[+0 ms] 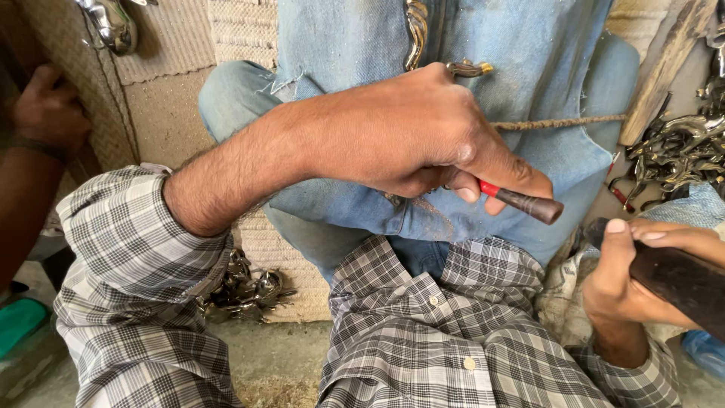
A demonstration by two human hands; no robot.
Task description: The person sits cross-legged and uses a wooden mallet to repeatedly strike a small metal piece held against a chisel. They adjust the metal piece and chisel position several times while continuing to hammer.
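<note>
Across the middle of the frame the left hand reaches from the left, its fingers curled tight around a small tool with a red collar and dark wooden handle; the handle end pokes out to the right below the thumb. Just above the knuckles, a brass-coloured metal piece lies on a blue denim cloth spread over the lap, and the hand partly covers it, so whether the two touch cannot be told. At the lower right, the right hand grips a dark, thick handle that runs off the right edge, thumb pressed along its top. Both hands sit near each other, with a narrow gap between the tool's end and the right thumb. A thin cord crosses the denim toward the right. Shiny metal fittings pile at the right edge, and more lie at under the left sleeve. Another person's hand shows at the upper left, well apart
</note>
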